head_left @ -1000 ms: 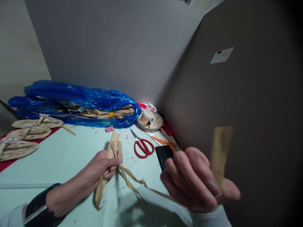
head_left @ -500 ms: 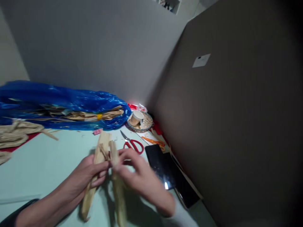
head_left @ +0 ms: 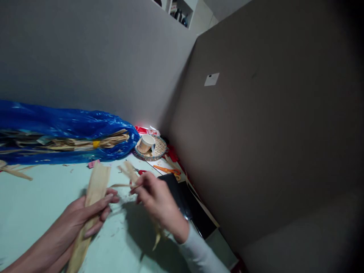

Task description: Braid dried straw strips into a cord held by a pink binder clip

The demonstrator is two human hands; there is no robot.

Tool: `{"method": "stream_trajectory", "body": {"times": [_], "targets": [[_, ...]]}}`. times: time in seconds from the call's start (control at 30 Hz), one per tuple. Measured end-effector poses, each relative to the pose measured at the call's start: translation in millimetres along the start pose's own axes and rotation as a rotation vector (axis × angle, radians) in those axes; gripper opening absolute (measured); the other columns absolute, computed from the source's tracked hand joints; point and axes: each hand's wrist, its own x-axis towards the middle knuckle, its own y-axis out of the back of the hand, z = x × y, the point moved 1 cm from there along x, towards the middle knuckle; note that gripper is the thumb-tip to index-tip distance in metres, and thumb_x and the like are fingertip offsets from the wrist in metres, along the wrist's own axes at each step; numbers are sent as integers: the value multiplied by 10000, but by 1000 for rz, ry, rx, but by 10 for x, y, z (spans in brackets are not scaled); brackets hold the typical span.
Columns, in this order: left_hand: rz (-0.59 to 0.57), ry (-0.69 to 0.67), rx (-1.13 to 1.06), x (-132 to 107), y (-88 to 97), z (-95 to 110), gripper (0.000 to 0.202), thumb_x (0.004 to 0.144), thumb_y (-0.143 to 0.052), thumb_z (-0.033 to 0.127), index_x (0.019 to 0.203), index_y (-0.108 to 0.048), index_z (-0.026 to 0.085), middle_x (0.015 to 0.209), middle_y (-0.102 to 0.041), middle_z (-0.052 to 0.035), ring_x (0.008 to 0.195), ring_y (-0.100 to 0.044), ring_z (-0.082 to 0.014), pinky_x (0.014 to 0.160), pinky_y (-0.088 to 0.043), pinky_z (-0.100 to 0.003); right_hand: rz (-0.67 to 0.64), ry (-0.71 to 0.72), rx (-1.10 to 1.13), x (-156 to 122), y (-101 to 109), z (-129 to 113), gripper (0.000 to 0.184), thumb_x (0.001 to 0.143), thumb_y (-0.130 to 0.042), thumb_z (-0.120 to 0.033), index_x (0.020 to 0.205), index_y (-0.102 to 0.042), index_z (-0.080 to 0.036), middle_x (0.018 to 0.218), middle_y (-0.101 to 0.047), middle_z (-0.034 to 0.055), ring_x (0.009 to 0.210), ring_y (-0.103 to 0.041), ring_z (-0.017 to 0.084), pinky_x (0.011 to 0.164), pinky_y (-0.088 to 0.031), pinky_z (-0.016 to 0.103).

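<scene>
My left hand (head_left: 85,214) is closed round a long tan dried husk strip (head_left: 93,197) that lies across the pale green table (head_left: 34,201). My right hand (head_left: 155,199) pinches a second, narrower husk strip (head_left: 128,171), whose tip sticks up past my fingers and whose tail hangs below my wrist. A thin fibre (head_left: 119,185) runs between the two pieces. The hands are a little apart.
A blue plastic bag (head_left: 57,125) of dried husks lies along the back wall. A paper cup (head_left: 147,143) sits in a small woven basket (head_left: 157,149) in the corner. Orange-handled scissors (head_left: 166,169), a pink binder clip (head_left: 93,163) and a black phone (head_left: 182,197) lie nearby. A brown partition (head_left: 256,151) stands right.
My right hand came down from near the camera to the husks, then drew one strip away to the right. The view has swung right; the red scissors are now mostly hidden.
</scene>
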Motion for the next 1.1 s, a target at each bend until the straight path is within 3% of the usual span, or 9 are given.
{"method": "stream_trajectory", "body": {"times": [0.2,0.3,0.4,0.47,0.57,0.67,0.77,0.93,1.1], "targets": [[-102,0,-228,-166,-138,179,261,841,-680,356,955,-696,121,707,-698,-72,466,-505,-99,319,-314,-131,376,-42,-320,-81,951,346,37,871,-504,-229,876,-467,-228,666,-561,-1,559,-481,164,575,-360,277],[-144,49,-279,-181,-170,217,277,890,-578,334,861,-721,98,721,-706,-110,499,-556,-133,339,-377,-170,458,-56,-409,-81,1113,415,57,799,-516,-179,807,-485,-226,624,-516,22,567,-434,190,601,-347,320],[-167,71,-276,-190,-183,188,289,865,-638,345,836,-756,82,761,-725,-120,605,-616,-166,495,-521,-235,448,-23,-417,-31,874,240,60,848,-535,-247,875,-564,-202,828,-627,116,738,-544,244,699,-401,352],[-175,55,-229,-198,-186,144,310,819,-717,387,858,-774,85,810,-747,-121,664,-631,-178,610,-554,-266,308,17,-325,40,538,57,184,936,-500,-357,910,-612,-214,827,-663,73,716,-586,209,682,-435,309],[-147,37,-147,-214,-180,87,351,754,-794,472,849,-777,134,760,-731,-60,678,-608,-174,645,-522,-261,-68,37,128,162,-15,-134,287,964,-523,-427,833,-622,-191,766,-638,25,720,-587,171,658,-431,265],[-157,29,-74,-216,-165,92,363,744,-799,506,854,-765,162,692,-678,-8,702,-600,-181,701,-502,-270,-77,-37,385,257,-349,-108,354,898,-620,-487,727,-556,-184,653,-531,-14,637,-487,139,574,-364,247],[-115,-27,-3,-171,-124,149,375,750,-778,529,870,-738,175,715,-670,0,735,-605,-188,742,-511,-286,-87,-68,491,303,-447,31,417,825,-689,-555,706,-555,-177,688,-521,-11,675,-461,137,585,-356,241],[4,-82,114,-30,-12,164,409,683,-811,543,743,-649,173,588,-556,45,523,-459,-113,489,-388,-215,-199,-140,640,282,-429,131,437,790,-713,-586,815,-629,-158,679,-510,-24,605,-415,110,535,-307,231],[31,-92,142,48,59,114,376,697,-803,513,758,-639,180,515,-499,75,473,-398,-93,458,-306,-200,-152,-197,750,271,-444,158,404,817,-706,-541,835,-632,-144,712,-501,-26,614,-377,90,554,-284,225]]}}
